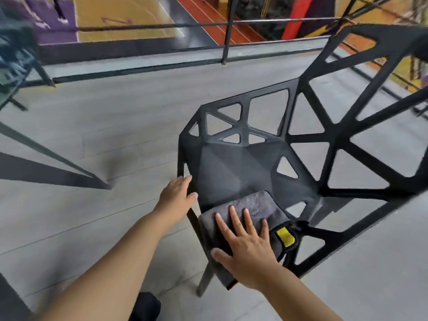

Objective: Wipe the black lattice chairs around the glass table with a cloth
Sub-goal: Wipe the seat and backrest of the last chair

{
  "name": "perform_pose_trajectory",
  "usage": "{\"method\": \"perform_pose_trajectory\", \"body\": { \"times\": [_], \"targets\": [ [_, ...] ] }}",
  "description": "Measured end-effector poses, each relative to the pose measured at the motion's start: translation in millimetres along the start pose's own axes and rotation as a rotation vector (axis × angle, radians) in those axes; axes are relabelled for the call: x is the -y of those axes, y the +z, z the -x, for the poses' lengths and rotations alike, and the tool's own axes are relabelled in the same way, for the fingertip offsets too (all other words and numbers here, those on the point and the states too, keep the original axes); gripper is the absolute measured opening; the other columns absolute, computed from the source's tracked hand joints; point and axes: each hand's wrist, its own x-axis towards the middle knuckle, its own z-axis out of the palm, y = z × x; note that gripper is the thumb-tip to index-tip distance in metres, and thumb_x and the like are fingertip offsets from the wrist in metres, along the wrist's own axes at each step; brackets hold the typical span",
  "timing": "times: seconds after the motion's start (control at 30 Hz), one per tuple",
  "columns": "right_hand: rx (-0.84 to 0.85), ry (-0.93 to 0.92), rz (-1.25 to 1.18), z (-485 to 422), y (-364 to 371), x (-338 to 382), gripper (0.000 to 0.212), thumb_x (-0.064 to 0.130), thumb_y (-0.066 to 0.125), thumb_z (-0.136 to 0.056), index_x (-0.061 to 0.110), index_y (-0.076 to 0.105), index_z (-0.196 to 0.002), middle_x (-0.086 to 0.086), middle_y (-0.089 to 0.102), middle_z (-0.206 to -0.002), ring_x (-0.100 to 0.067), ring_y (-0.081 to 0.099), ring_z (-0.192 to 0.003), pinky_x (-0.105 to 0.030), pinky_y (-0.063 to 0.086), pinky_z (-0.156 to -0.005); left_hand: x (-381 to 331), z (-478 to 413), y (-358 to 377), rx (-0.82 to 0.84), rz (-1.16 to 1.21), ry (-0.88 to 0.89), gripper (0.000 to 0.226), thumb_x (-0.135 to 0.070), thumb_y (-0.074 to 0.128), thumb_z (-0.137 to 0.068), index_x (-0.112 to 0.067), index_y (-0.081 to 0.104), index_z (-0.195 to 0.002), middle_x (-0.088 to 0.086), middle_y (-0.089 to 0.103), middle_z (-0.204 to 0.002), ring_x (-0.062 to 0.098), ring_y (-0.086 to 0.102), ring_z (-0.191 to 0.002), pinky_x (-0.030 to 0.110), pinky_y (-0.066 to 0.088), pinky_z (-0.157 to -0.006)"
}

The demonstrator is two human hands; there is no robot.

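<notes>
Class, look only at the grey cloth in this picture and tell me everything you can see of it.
The grey cloth looks like soft, plush microfibre, folded into a thick pad. A black-edged yellow tag sticks out at its right side. It lies flat on the front of the black lattice chair seat, its near edge hanging slightly over the seat front. The right hand presses on it, palm down, fingers spread. The left hand does not touch it; it rests on the chair's left edge.

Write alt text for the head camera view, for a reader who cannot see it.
A person's right hand presses a grey cloth flat on the seat of a black lattice chair, while the left hand rests on the seat's edge. Grey floor and a railing lie beyond.
</notes>
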Motion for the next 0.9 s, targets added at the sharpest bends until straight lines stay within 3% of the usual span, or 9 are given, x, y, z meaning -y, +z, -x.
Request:
{"method": "perform_pose_trajectory", "body": {
  "times": [0.07,0.13,0.27,0.4,0.53,0.67,0.77,0.9],
  "targets": [
    [-0.049,0.022,0.02,-16,8,4,0.065,0.062,0.008,-0.087,0.045,-0.023,-0.142,0.005,-0.025,-0.155,-0.029,-0.025,-0.141,-0.063,-0.012,-0.11,2,-8,3,-0.051,0.041,-0.006,0.041,-0.019,0.041,-0.098,-0.012,0.045,-0.138,0.013,0.047,-0.14,0.028,0.041,-0.129,0.037,0.035,-0.105],
    [-0.097,0.033,0.007,-39,9,1,0.061,0.053,0.016,-0.096,0.044,-0.02,-0.144,0.003,-0.021,-0.157,-0.03,-0.021,-0.143,-0.065,-0.01,-0.108,5,-12,6,-0.122,0.069,-0.006,0.035,-0.015,0.038,-0.097,-0.01,0.054,-0.128,0.014,0.055,-0.13,0.029,0.05,-0.118,0.037,0.043,-0.097],
    [-0.112,0.073,-0.108,-100,-4,-13,0.055,0.049,0.019,-0.098,0.048,-0.009,-0.145,0.008,-0.015,-0.158,-0.027,-0.017,-0.144,-0.066,-0.009,-0.107,9,-13,14,-0.218,0.111,-0.038,0.031,-0.016,0.038,-0.095,-0.013,0.059,-0.119,0.014,0.057,-0.116,0.032,0.055,-0.104,0.04,0.048,-0.088],
    [-0.159,0.161,-0.097,-154,-21,-33,0.053,0.051,0.018,-0.098,0.049,-0.005,-0.146,0.01,-0.012,-0.158,-0.026,-0.015,-0.145,-0.066,-0.009,-0.108,20,-4,25,-0.273,0.134,-0.009,0.02,-0.031,0.061,-0.083,-0.016,0.061,-0.097,0.002,0.062,-0.1,0.023,0.055,-0.102,0.038,0.048,-0.086],
    [-0.183,0.192,-0.07,-178,-33,-44,0.054,0.053,0.018,-0.097,0.049,-0.005,-0.146,0.01,-0.01,-0.159,-0.024,-0.014,-0.145,-0.063,-0.007,-0.11,21,4,21,-0.221,0.134,-0.009,0.032,-0.038,0.07,-0.076,-0.02,0.06,-0.1,-0.004,0.062,-0.1,0.018,0.059,-0.095,0.032,0.049,-0.083],
    [-0.15,0.147,-0.051,-154,-24,-42,0.053,0.049,0.019,-0.099,0.047,-0.005,-0.146,0.008,-0.012,-0.159,-0.023,-0.014,-0.145,-0.058,-0.007,-0.112,20,9,23,-0.303,0.312,-0.022,0.032,-0.031,0.078,-0.07,-0.018,0.064,-0.097,-0.003,0.065,-0.097,0.014,0.061,-0.094,0.031,0.05,-0.085],
    [-0.097,0.052,-0.043,-104,-7,-34,0.056,0.046,0.022,-0.099,0.046,-0.009,-0.146,0.008,-0.015,-0.158,-0.023,-0.016,-0.145,-0.057,-0.007,-0.113,18,13,22,-0.38,0.231,0.007,0.026,-0.031,0.078,-0.07,-0.014,0.067,-0.086,-0.002,0.065,-0.089,0.016,0.056,-0.094,0.032,0.049,-0.082],
    [0.007,-0.073,-0.009,-29,8,-17,0.068,0.047,0.03,-0.095,0.048,-0.019,-0.142,0.009,-0.028,-0.154,-0.019,-0.029,-0.14,-0.052,-0.014,-0.113,19,13,9,-0.28,0.148,0.04,0.014,-0.021,0.068,-0.081,-0.01,0.072,-0.088,0.0,0.07,-0.092,0.021,0.062,-0.088,0.029,0.05,-0.074]
  ]
}}
